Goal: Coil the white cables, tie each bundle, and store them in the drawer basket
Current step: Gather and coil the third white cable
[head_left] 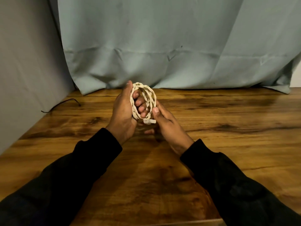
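Note:
A white braided cable [149, 92] is wound into an upright oval coil above the middle of the wooden table [228, 121]. My left hand [123, 115] holds the coil from the left, with its fingers curled through the loops and the thumb along the top. My right hand [164, 123] pinches the coil's lower right side with thumb and fingers. A white plug end [149, 121] sticks out at the bottom of the coil, just beside my right thumb. No drawer basket is in view.
A thin black wire [65, 103] lies at the table's far left edge by the grey wall [29, 79]. A pale blue-grey cloth [162, 46] hangs behind the table and drapes onto its back edge.

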